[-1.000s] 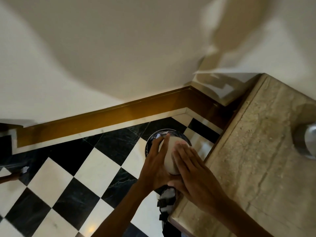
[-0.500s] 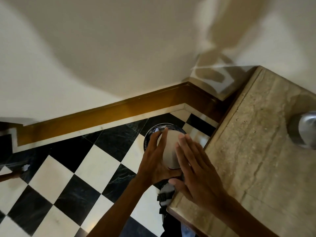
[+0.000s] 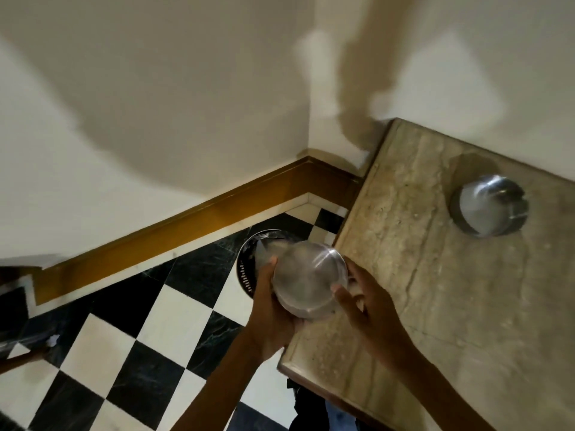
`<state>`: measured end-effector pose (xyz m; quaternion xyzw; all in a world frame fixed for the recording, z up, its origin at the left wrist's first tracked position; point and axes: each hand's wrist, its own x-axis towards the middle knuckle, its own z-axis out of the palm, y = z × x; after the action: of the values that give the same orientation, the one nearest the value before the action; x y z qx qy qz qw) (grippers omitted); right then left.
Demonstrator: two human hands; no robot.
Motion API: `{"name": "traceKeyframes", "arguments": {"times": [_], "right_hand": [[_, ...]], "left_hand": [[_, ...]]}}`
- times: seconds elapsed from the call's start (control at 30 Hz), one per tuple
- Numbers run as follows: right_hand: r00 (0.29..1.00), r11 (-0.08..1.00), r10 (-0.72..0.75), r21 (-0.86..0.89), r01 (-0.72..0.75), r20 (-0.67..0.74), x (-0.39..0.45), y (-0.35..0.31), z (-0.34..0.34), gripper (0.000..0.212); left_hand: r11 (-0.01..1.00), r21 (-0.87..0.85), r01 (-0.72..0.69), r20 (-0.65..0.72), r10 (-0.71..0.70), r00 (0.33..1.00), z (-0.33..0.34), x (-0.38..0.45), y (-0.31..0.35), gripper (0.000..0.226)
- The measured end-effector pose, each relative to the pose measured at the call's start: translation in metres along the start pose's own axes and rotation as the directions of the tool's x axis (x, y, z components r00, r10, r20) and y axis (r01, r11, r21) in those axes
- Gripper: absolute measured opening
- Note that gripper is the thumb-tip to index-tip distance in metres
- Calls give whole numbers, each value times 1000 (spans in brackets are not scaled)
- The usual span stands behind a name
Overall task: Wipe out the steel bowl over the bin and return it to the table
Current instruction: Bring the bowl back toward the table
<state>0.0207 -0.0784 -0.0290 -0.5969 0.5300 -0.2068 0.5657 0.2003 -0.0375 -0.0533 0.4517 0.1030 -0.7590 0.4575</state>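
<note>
The steel bowl (image 3: 308,281) is tilted with its mouth towards me, held above the corner where the bin (image 3: 247,262) meets the table (image 3: 435,306). My left hand (image 3: 273,312) grips it from the left and underneath. My right hand (image 3: 367,303) is at the bowl's right rim, thumb over the edge and fingers spread behind it, above the table edge. The dark round bin stands on the floor just beyond the bowl, partly hidden by it, with a pale liner showing inside.
A second steel bowl (image 3: 488,209) lies on the marble table near the wall. The chequered floor (image 3: 149,337) lies to the left, bounded by a brown skirting board (image 3: 186,225). A dark bag (image 3: 308,409) hangs below the table's near corner.
The bowl has turned from side-on to mouth-up towards me and shifted right to the table edge. My right hand left the bowl's inside and now sits at its right rim.
</note>
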Motion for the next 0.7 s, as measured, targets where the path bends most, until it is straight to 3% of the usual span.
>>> {"name": "traceKeyframes", "arguments": {"times": [0.13, 0.27, 0.37, 0.47, 0.7], "right_hand": [[992, 997, 64, 43, -60, -108, -26, 18, -54, 47], [943, 970, 244, 73, -233, -225, -56, 65, -117, 40], [894, 940, 340, 71, -334, -291, -74, 107, -165, 44], [862, 930, 342, 7, -366, -375, -79, 130, -206, 42], [749, 908, 389, 88, -409, -537, -57, 154, -290, 34]], "left_hand": [[992, 49, 120, -56, -118, 991, 59, 1, -33, 72], [958, 274, 82, -152, -41, 988, 118, 19, -90, 91], [908, 411, 85, -198, -2, 980, 156, 35, -137, 60], [855, 516, 50, -199, 62, 978, 193, 55, -177, 40], [866, 497, 59, -269, 89, 959, 282, 121, -227, 42]]}}
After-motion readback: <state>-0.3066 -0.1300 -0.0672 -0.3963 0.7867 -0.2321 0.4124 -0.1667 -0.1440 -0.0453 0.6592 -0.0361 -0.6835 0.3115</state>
